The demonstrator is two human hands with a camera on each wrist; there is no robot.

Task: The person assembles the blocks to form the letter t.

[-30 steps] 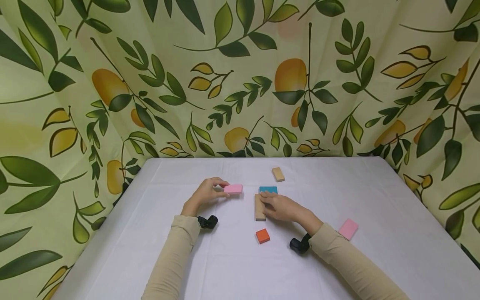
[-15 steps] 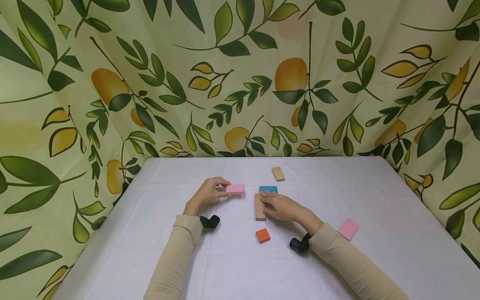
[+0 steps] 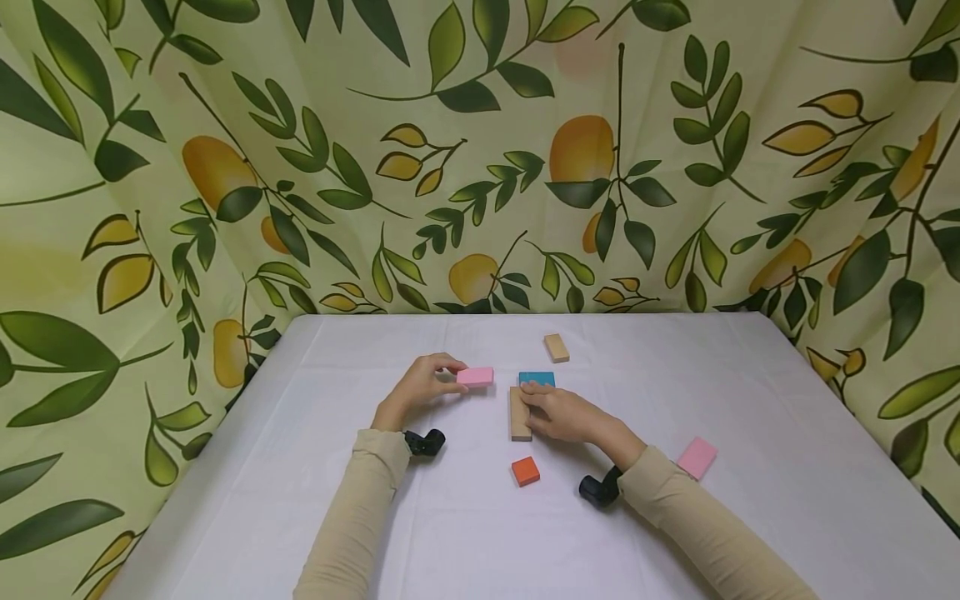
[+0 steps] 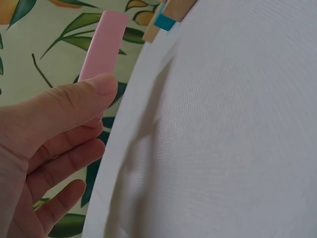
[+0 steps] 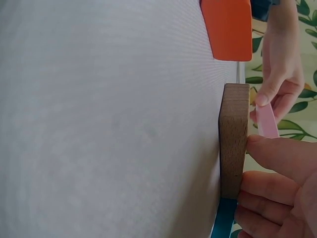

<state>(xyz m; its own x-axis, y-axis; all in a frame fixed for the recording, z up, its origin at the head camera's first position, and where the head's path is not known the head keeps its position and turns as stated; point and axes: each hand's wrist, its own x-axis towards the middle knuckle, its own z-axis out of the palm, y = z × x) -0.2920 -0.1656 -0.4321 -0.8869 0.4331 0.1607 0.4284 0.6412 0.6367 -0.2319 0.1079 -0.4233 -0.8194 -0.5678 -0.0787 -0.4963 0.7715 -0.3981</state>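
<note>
In the head view my left hand (image 3: 422,385) pinches a pink block (image 3: 476,377) between thumb and fingers. The left wrist view shows this pink block (image 4: 103,47) raised off the cloth, its shadow falling below. My right hand (image 3: 567,414) rests on a long wooden block (image 3: 519,421) that lies flat. Its thumb and fingertips touch the wooden block (image 5: 234,144) from above in the right wrist view, with the lower fingers beside the blue block (image 5: 224,218). That blue block (image 3: 537,379) adjoins the wooden one's far end and is partly covered by my fingers.
An orange-red block (image 3: 526,472) lies nearer me. Beyond the blue block is a small wooden block (image 3: 557,348). Another pink block (image 3: 697,457) lies beside my right sleeve. All sit on a white-covered table (image 3: 300,492) before a leaf-patterned curtain (image 3: 510,167).
My left hand has moved slightly to the right with the pink block, closer to the blue and wooden blocks. The right hand and the blocks on the table have stayed put.
</note>
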